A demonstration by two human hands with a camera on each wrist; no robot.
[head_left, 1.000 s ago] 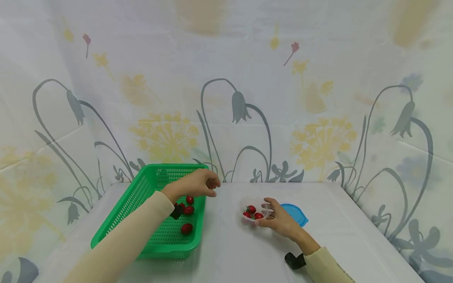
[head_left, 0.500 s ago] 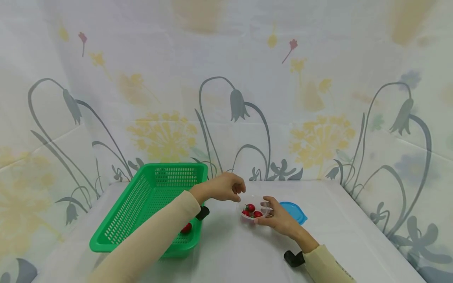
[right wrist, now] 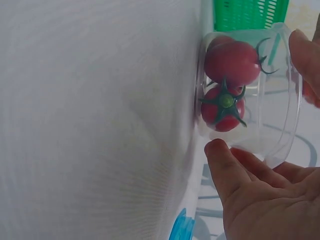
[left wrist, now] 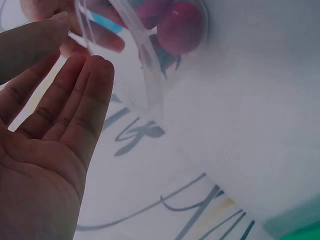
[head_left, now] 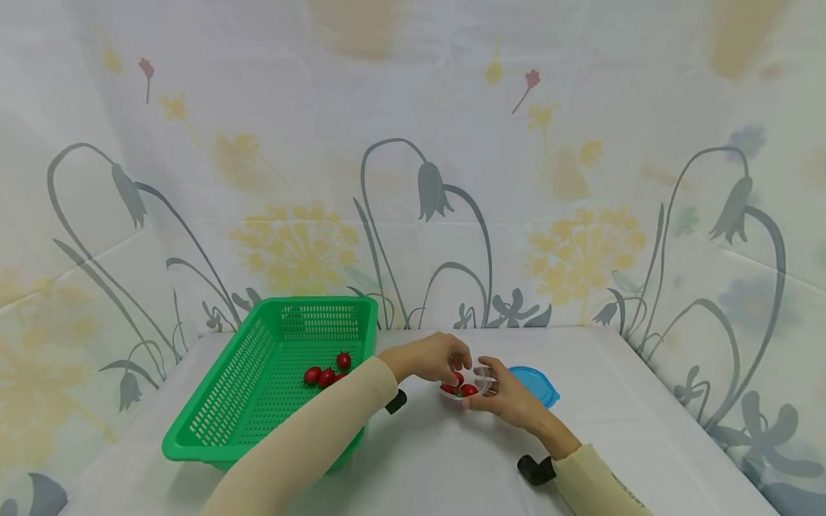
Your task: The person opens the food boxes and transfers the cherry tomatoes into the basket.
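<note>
A clear plastic bowl [right wrist: 287, 120] with cherry tomatoes [right wrist: 232, 62] inside sits on the white tabletop, right of centre. My right hand [head_left: 513, 401] grips it from the right, thumb at the near side and fingers round the far side. Over the bowl's left side reaches my left hand [head_left: 439, 358], fingers bent downward and close to the rim. In the left wrist view the left hand's fingers [left wrist: 95, 85] look nearly straight below the thumb. A red patch shows near them in the right wrist view; I cannot tell whether this hand pinches a tomato.
At left stands a green slotted plastic basket [head_left: 222, 387]; several more tomatoes [head_left: 326, 378] lie in it, partly hidden by the left sleeve. A blue lid [head_left: 535, 385] lies just right of the bowl. Flowered cloth [head_left: 413, 179] hangs behind the table.
My left hand has moved right, from over the basket to the bowl, uncovering more tomatoes in the basket. The right hand stays on the bowl, which has hardly moved.
</note>
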